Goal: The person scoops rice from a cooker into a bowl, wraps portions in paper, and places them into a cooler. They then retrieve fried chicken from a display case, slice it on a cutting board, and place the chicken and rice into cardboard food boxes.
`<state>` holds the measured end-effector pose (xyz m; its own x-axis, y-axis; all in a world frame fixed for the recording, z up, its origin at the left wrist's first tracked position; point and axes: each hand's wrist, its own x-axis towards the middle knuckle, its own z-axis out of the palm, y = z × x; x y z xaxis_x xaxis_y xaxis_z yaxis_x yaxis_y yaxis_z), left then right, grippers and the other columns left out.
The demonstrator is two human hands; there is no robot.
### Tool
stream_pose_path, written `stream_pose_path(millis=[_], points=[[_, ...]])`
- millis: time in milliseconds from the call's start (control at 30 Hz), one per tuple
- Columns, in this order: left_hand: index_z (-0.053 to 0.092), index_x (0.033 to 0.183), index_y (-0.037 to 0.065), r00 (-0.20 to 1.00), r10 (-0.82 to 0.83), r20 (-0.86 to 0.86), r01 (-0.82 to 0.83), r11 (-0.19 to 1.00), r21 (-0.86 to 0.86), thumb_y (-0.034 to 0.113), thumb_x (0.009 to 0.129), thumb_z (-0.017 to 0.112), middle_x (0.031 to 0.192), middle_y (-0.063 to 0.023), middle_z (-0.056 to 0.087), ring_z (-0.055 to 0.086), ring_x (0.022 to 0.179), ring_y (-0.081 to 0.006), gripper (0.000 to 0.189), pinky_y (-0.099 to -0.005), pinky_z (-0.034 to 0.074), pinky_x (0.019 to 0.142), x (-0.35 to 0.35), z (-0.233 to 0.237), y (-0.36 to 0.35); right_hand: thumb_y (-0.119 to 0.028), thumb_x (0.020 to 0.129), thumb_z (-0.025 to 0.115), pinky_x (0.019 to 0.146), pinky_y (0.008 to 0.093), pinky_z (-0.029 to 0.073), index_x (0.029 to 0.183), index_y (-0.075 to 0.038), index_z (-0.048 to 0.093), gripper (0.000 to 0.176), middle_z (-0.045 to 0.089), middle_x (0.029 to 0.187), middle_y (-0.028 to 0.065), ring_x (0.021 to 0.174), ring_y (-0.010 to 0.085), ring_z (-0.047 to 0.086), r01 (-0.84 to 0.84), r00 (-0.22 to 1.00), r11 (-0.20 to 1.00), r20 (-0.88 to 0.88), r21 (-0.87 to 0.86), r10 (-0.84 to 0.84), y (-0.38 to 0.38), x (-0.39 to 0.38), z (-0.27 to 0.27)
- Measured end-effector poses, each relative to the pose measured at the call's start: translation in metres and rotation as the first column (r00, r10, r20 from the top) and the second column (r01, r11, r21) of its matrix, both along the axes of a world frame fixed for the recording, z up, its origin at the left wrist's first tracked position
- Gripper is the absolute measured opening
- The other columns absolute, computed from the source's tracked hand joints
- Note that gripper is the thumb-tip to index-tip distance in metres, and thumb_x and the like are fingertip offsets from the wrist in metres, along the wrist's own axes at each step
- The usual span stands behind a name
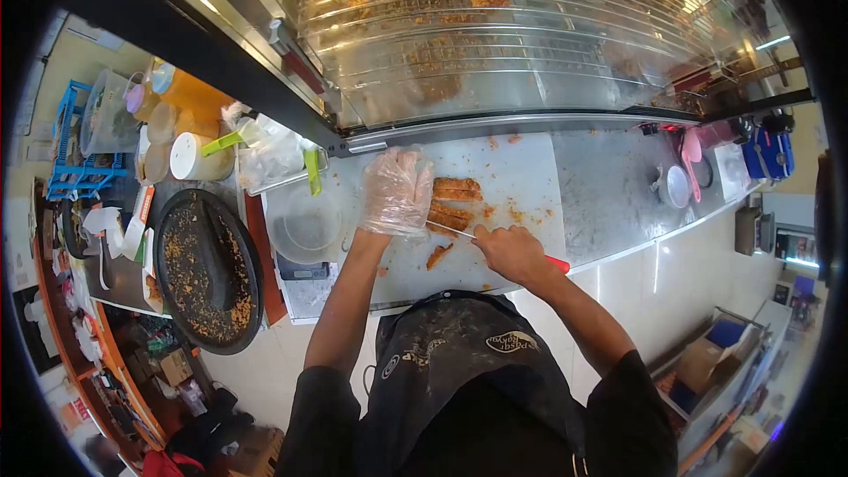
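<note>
In the head view, my left hand [399, 193] wears a clear plastic glove. Its fingers are curled together against the left side of a breaded fried cutlet [457, 190], hiding that end. The cutlet lies in strips on a white cutting board [521, 243]. My right hand [512, 253] is closed round a knife [556, 264] with a red handle. The thin blade meets the lower strips near the gloved fingers. A loose browned piece [439, 255] sits just below, and crumbs are scattered to the right.
A glass-fronted warming case with wire racks [530, 13] of fried food stands directly behind the board. To the left are a clear round tub [306, 223], a black oval tray [208, 272] of crumbs and a white container [196, 157]. A pink ladle [692, 155] lies far right.
</note>
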<state>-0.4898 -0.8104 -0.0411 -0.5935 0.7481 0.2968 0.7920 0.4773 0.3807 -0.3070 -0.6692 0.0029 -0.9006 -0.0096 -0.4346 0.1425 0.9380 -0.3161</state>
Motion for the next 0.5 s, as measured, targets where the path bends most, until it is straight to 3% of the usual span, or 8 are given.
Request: stream_pose_path(millis=[67, 300, 367, 400, 467, 500], points=[[0.057, 0.091, 0.000, 0.996, -0.053, -0.073, 0.052, 0.998, -0.028, 0.024, 0.081, 0.058, 0.080, -0.0195, 0.056, 0.054, 0.073, -0.0368, 0.026, -0.0476, 0.042, 0.068, -0.001, -0.004, 0.000, -0.031, 0.093, 0.044, 0.060, 0.0461, 0.050, 0.094, -0.004, 0.052, 0.028, 0.063, 0.067, 0.0176, 0.065, 0.0372, 0.063, 0.005, 1.000, 1.000, -0.025, 0.000, -0.005, 0.001, 0.000, -0.002], [0.057, 0.092, 0.000, 0.998, -0.041, -0.042, 0.038, 0.997, -0.071, 0.024, 0.081, 0.058, 0.083, -0.0199, 0.057, 0.055, 0.076, -0.0365, 0.026, -0.0472, 0.043, 0.070, 0.004, -0.013, -0.006, -0.030, 0.093, 0.044, 0.062, 0.0472, 0.050, 0.096, -0.005, 0.052, 0.027, 0.063, 0.068, 0.0175, 0.066, 0.0378, 0.063, 0.002, 0.999, 1.000, 0.046, -0.015, -0.001, 0.004, -0.002, -0.008], [0.057, 0.092, 0.000, 0.984, -0.034, 0.176, 0.027, 0.999, 0.041, 0.025, 0.081, 0.058, 0.084, -0.0193, 0.056, 0.055, 0.078, -0.0360, 0.028, -0.0473, 0.044, 0.072, 0.004, -0.036, -0.010, -0.031, 0.093, 0.044, 0.064, 0.0484, 0.050, 0.101, -0.004, 0.052, 0.029, 0.063, 0.072, 0.0206, 0.071, 0.0373, 0.063, 0.002, 1.000, 0.997, 0.024, -0.075, 0.000, 0.005, -0.001, -0.029], [0.057, 0.092, 0.000, 0.978, -0.042, 0.202, 0.039, 0.999, 0.019, 0.025, 0.081, 0.058, 0.084, -0.0193, 0.056, 0.055, 0.078, -0.0360, 0.028, -0.0473, 0.044, 0.072, 0.015, -0.037, -0.017, -0.031, 0.093, 0.044, 0.064, 0.0484, 0.050, 0.101, -0.004, 0.052, 0.029, 0.063, 0.072, 0.0206, 0.071, 0.0373, 0.063, 0.017, 0.999, 0.995, 0.050, -0.097, -0.012, -0.005, 0.010, -0.028], [0.057, 0.093, 0.000, 1.000, -0.028, -0.004, 0.027, 0.983, -0.182, 0.026, 0.081, 0.056, 0.085, -0.0194, 0.056, 0.055, 0.080, -0.0356, 0.028, -0.0472, 0.044, 0.072, 0.001, -0.036, -0.001, -0.022, 0.089, 0.047, 0.069, 0.0475, 0.050, 0.102, -0.003, 0.058, 0.025, 0.064, 0.080, 0.0201, 0.075, 0.0359, 0.063, -0.007, 0.993, 0.998, 0.119, -0.065, 0.015, 0.006, -0.009, -0.028], [0.057, 0.093, 0.000, 0.999, -0.033, -0.024, 0.028, 0.985, -0.168, 0.026, 0.081, 0.056, 0.085, -0.0194, 0.056, 0.055, 0.080, -0.0356, 0.028, -0.0472, 0.044, 0.072, -0.003, -0.029, 0.006, -0.022, 0.089, 0.047, 0.069, 0.0475, 0.050, 0.102, -0.003, 0.058, 0.025, 0.064, 0.080, 0.0201, 0.075, 0.0359, 0.063, -0.003, 0.995, 0.999, 0.100, -0.051, 0.008, 0.016, -0.019, -0.032]])
